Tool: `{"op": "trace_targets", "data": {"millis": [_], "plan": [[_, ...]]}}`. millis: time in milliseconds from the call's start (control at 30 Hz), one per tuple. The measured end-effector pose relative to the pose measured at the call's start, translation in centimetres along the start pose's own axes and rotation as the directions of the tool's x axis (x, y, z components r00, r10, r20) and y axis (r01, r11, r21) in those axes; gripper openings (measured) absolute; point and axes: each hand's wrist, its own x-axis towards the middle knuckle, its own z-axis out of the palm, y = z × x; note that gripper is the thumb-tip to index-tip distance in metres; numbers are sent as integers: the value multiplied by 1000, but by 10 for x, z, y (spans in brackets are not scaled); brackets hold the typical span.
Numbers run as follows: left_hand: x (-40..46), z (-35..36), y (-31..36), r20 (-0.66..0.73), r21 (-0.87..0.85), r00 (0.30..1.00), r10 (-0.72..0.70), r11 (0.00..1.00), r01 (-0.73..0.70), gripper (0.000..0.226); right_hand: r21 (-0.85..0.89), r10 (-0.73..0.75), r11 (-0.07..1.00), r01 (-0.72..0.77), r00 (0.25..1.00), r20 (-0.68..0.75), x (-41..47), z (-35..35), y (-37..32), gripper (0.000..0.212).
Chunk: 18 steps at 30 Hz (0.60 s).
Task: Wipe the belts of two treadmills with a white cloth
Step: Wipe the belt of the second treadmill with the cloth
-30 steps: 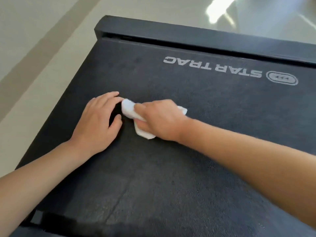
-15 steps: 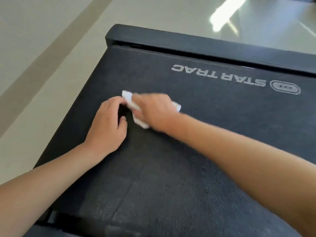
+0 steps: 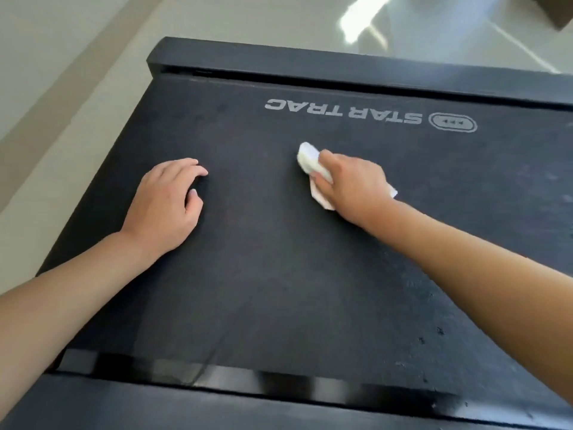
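White cloth (image 3: 310,161) is bunched under our right hand (image 3: 353,186), fingers curling round it on the black belt (image 3: 279,274) (logo just beyond); our left hand (image 3: 167,200) is resting loosely curled, holding nothing.

Person, head view, two arms recorded.

Left arm (image 3: 71,293): bare from the lower frame edge to the wrist; no sleeve showed. Left hand (image 3: 164,206): ungloved, short trimmed nails, one pale thumbnail visible.

Right arm (image 3: 480,280): likewise bare along its whole visible length, unsleeved. Right hand (image 3: 353,184): ungloved, knuckles rounded.

Both wrists carried no visible watch, band or ring. Forearms appeared smooth, without markings.
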Motion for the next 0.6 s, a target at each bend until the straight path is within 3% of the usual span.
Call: {"op": "trace_targets", "data": {"millis": [100,167,233,267,333,367,400,433,467,500,533,600], "plan": [[-6,-3,16,32,-3,999,-23,1000,23,47,206,-322,927,312,946,19,-78,-15,-49,24],[-18,-2,36,89,-39,996,15,999,-12,50,296,-596,781,550,798,87,-132,-25,-56,21],[-31,2,63,153,-90,981,117,990,-105,53,343,-723,674,655,681,121,-161,-31,-23,19],[-38,5,77,181,-105,967,182,981,-165,53,337,-707,688,642,698,115,-163,-34,4,19],[-50,14,103,221,-122,924,311,949,-290,52,269,-479,853,447,875,66,-152,-39,63,23],[-53,18,114,230,-128,903,362,931,-341,52,211,-266,944,256,964,22,-139,-41,96,27],[-52,23,122,235,-132,887,398,917,-377,52,143,-32,989,36,999,-30,-125,-43,127,31],[-49,27,130,238,-134,876,419,908,-398,52,99,216,973,-209,974,-64,-113,-44,155,32],[-44,30,136,236,-133,872,429,903,-408,52,102,417,907,-408,904,-93,-105,-45,172,31],[-38,33,141,231,-134,871,433,901,-412,51,104,506,862,-496,856,-110,-101,-46,176,30],[-32,35,146,226,-139,873,433,901,-411,51,92,505,863,-497,856,-111,-102,-47,168,28],[-20,42,156,220,-151,876,429,902,-404,51,131,414,905,-404,908,-64,-123,-42,126,26]]}}
